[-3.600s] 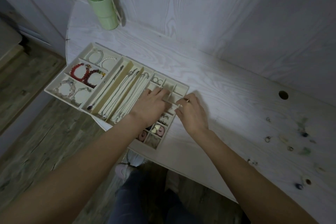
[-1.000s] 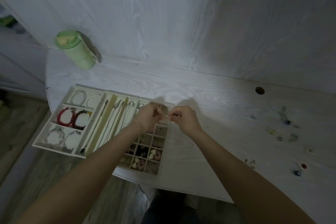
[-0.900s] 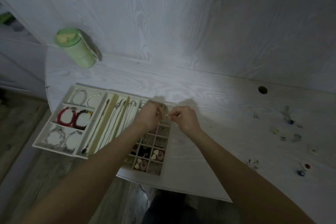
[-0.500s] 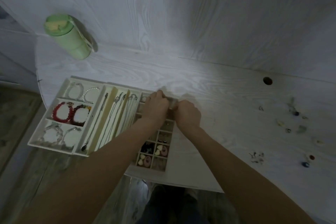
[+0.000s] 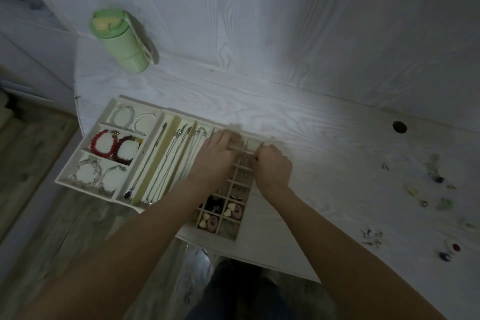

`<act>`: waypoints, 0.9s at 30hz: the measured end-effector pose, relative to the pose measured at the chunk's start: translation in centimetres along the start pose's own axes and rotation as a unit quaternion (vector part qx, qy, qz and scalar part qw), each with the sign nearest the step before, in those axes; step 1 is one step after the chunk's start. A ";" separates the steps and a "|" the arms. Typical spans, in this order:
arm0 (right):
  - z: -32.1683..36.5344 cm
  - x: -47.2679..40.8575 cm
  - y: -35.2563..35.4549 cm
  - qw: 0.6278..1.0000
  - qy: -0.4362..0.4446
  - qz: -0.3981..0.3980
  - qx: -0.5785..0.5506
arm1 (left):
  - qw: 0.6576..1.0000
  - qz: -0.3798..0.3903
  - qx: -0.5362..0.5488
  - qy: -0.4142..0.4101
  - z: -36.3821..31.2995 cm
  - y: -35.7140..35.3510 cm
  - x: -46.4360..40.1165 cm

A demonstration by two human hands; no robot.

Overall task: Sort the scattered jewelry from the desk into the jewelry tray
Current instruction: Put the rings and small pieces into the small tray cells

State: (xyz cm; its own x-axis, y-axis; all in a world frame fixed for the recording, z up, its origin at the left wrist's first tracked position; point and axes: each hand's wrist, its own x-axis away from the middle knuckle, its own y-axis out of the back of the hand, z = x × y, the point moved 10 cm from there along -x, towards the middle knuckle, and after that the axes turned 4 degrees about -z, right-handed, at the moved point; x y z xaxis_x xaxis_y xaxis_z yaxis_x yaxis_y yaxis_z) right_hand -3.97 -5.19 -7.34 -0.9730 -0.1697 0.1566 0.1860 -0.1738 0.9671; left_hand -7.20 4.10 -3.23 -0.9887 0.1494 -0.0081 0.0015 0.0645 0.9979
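bottle [image 5: 122, 41]: green, upright, far-left corner of desk [image 5: 324, 138], well apart from the work.
tray [image 5: 85, 161]: cream, left part of desk, near edge overhangs a bit; long axis runs left-right.
tray contents, left to right: bracelets [image 5: 117, 147] in the big left cells, chains [image 5: 166, 161] lying lengthwise in the long slots, small pieces in the grid [image 5: 233, 205] at the right end.
left hand [image 5: 215, 156]: over the grid's far-left cells, fingers reach to the far rim, touching it; fingers fairly straight, nothing seen held.
right hand [image 5: 272, 166]: over the grid's right column, fingers curled down; something thin seems to poke out at the fingertips, too blurred to name, so grip cannot be told.
loose jewelry [image 5: 426, 189]: scattered at far right of desk, rings, beads, studs, well apart from tray and both hands.
key relation: loose pieces lie to the right of the hands; right hand is nearer, tray sits to its left, so I judge each fetch goes right, each drop back left.
progress: tray largely filled, a scatter not yet sorted.
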 end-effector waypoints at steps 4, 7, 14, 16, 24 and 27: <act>-0.4 0.2 0.1 0.999 0.001 0.007 -0.051 | 0.994 0.096 -0.052 -0.004 -0.2 -2.0 1.7; -0.4 0.5 0.8 0.997 0.012 -0.001 -0.078 | 0.994 0.096 -0.045 0.003 -0.8 -1.5 2.0; -2.9 0.0 4.0 0.973 -0.036 -0.082 -0.211 | 0.992 0.110 -0.026 0.054 -0.9 -0.7 1.6; -1.8 -0.2 3.5 0.982 0.005 -0.053 -0.179 | 0.992 0.115 -0.025 0.050 -1.0 -0.9 1.4; 1.9 0.0 0.7 0.994 0.110 0.006 0.022 | 0.991 0.092 -0.095 0.002 -1.2 -2.4 0.6; 2.3 0.0 0.9 0.991 0.118 0.017 0.052 | 0.989 0.067 -0.131 -0.023 -1.5 -2.6 0.4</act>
State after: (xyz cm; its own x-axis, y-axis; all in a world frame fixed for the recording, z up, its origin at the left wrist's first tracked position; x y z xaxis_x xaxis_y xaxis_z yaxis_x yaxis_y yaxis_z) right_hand -4.14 -3.13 -6.01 -0.9048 -0.3988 0.1493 0.1901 -0.0645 0.9796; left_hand -7.80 2.53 -5.74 -0.9744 0.1846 0.1285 0.0873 -0.2165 0.9724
